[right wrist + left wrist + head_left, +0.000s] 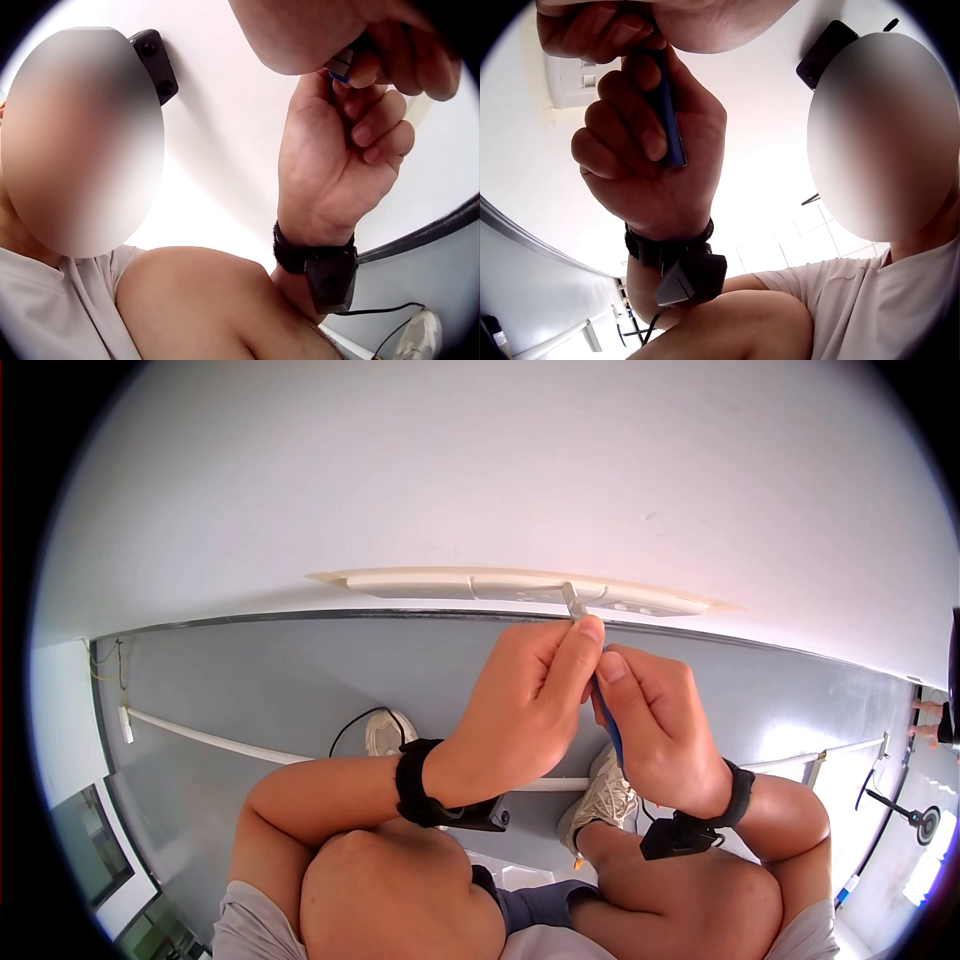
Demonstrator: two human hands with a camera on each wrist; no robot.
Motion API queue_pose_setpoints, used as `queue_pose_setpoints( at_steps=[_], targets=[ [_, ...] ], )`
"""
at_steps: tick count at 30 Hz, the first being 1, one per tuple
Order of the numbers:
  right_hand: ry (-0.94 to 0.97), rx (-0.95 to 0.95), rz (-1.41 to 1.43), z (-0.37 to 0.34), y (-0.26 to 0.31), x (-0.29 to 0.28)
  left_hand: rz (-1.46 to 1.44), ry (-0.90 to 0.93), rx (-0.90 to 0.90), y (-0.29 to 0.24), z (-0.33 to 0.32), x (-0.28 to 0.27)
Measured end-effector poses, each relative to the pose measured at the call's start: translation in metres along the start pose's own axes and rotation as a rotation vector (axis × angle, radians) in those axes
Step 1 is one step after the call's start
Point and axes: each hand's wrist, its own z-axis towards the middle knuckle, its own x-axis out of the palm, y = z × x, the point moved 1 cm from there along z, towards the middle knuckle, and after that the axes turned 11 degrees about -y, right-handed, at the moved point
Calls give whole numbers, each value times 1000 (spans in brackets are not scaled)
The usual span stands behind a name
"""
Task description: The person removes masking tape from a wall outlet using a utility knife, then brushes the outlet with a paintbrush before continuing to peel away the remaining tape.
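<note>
A tool has a blue handle (609, 722) and a flat metal blade (573, 600); the blade tip touches or overlaps the white socket panel (520, 590) on the wall. My left hand (520, 705) pinches the tool near the blade, thumb on top. Just right of it, my right hand (662, 730) grips the blue handle, fingers curled. In the left wrist view the right hand (652, 135) is wrapped round the blue handle (669, 124), beside the panel (574, 79). The right wrist view shows the left hand (337, 165) with curled fingers and a bit of blue (340, 77).
A beige border (722, 605) edges the panel. Below the wall runs a dark strip (300, 615) beside the grey floor (250, 670). A white strip (215, 741) crosses the floor near two shoes (388, 732). A cable (345, 722) loops by the left shoe; a fan-like object (925, 822) is at far right.
</note>
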Motion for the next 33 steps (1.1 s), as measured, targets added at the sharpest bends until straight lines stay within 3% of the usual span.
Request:
queue_pose_setpoints(
  at_steps=[23, 33],
  targets=[
    [-11, -71, 17, -3, -6, 3, -14, -2, -11, -3, -6, 1],
    [6, -112, -43, 1, -12, 2, 68, -27, 80, -1, -8, -2]
  ],
)
